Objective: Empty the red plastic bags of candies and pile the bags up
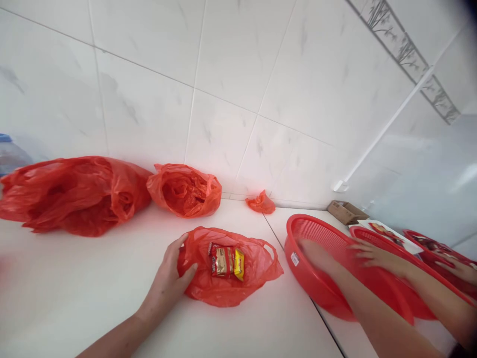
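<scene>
My left hand (175,273) grips the left side of a red plastic bag (257,258) lying open on the white table, its thumb inside the rim and the fingers outside. Inside the bag lie a red and gold snack packet (222,262) and a smaller yellow packet (239,264). My right hand (316,253) reaches down into a red mesh basket (298,223) to the right of the bag. Motion smears that hand, so its fingers and anything in them cannot be made out.
Two bunched red bags (85,194) (190,191) and a small red bag piece (261,202) lie along the tiled wall. More red baskets (413,268) stand at right, where another person's hands (380,256) are. A cardboard box (346,212) stands behind. A plastic bottle (13,154) is at far left.
</scene>
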